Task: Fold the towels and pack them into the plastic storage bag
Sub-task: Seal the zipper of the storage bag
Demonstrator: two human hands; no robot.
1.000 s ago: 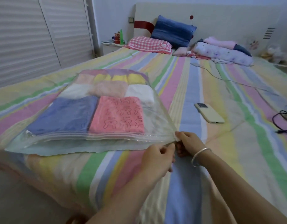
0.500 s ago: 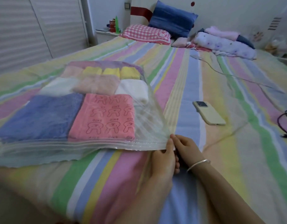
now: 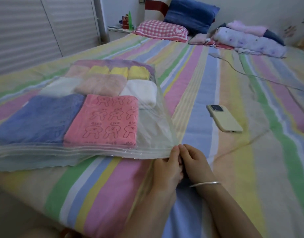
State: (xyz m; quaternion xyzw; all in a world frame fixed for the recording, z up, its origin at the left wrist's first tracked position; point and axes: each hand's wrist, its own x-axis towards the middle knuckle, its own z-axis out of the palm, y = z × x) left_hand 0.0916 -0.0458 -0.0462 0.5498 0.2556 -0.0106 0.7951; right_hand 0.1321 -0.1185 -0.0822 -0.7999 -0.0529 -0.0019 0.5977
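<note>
Striped bed (image 3: 207, 93), head view: plastic storage bag (image 3: 154, 131) lies flat with folded towels (image 3: 103, 121) inside, your left hand (image 3: 166, 167) and right hand (image 3: 194, 162) both pinching its right zip corner, unmoved since a second ago, so packing looks done, sealing barely started.

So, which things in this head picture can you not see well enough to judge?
- Head view: the plastic storage bag runs off the left frame edge.
- Its zip corner is hidden under the left hand and right hand, which pinch it; sealed or not, I cannot tell.
- The far towels blur behind hazy plastic; their number is unclear.
- The red can has a label too small to read.
</note>
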